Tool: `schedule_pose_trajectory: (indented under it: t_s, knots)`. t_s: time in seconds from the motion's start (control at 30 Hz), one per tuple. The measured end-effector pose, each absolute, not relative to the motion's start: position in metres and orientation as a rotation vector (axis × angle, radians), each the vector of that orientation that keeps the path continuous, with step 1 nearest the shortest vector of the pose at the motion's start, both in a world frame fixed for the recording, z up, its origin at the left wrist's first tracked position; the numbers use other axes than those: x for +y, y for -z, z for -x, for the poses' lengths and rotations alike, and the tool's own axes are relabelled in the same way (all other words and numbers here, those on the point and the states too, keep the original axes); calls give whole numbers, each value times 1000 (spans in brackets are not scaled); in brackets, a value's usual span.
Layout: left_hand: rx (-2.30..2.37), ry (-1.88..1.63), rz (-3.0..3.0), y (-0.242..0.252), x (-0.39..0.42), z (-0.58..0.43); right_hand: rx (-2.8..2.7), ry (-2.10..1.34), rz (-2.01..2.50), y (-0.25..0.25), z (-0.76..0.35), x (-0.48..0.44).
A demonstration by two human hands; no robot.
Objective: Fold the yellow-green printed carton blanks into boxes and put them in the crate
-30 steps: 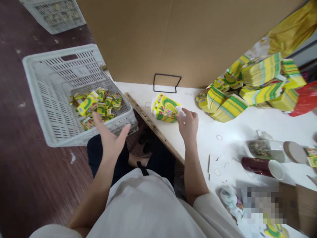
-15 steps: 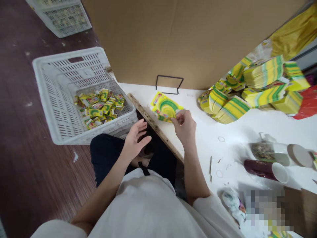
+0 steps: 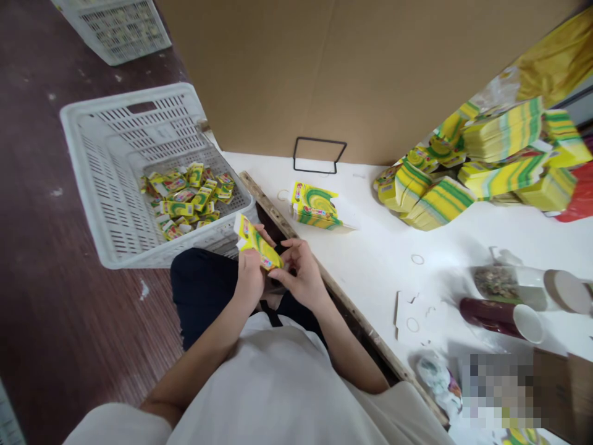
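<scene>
A small yellow-green printed carton (image 3: 260, 246) is held over my lap, its white end flaps pointing up and left. My left hand (image 3: 251, 272) is closed around its lower left side. At the carton's lower right end, the fingers of my right hand (image 3: 301, 272) are bent against it, thumb and fingertips on that end. On the white table by the wooden edge lies a small stack of flat yellow-green cartons (image 3: 317, 205). Left of my knees stands a white plastic basket (image 3: 106, 241) with several folded small cartons (image 3: 185, 201) inside.
Bundles of flat cartons (image 3: 438, 201) are heaped at the table's right. A cardboard sheet (image 3: 278, 74) stands behind a black wire frame (image 3: 317, 172). Farther right lie a maroon cup (image 3: 486, 314) and a clear jar (image 3: 528, 287). Another crate (image 3: 125, 37) sits on the floor.
My right hand has come from the table stack to my lap, bringing one carton. My left hand, open before, now grips that carton, which has been opened out from flat.
</scene>
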State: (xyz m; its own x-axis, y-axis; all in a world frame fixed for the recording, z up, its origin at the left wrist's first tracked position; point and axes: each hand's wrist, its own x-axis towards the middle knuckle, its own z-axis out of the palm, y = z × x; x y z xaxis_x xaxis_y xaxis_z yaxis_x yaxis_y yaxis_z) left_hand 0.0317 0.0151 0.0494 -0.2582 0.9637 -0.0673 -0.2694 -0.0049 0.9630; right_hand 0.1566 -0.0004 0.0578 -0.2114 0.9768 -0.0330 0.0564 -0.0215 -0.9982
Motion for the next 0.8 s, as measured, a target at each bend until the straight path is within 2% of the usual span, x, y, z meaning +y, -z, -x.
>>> schedule_pose_trajectory:
  t_s: [0.13,0.33,0.5,0.6,0.73,0.8]
  knots:
    - [1148,-1485,-780,-43,11,-26,-1512,-1220,1213,-68,-166,-1]
    - [1332,-1599,-670,-52,16,-24,-1558,-1261,1174,-69,-158,-11]
    - [1124,-1488,-869,-62,13,1,-1702,-900,1218,-78,-187,5]
    - [1073,-1455,-1181,-78,14,25,-1936,-689,1183,-85,-202,10]
    - [1225,-856,-1701,-91,15,31,-2172,-484,1075,-86,-197,4]
    - [1276,-579,-1786,-90,13,20,-2110,-427,1059,-84,-189,-1]
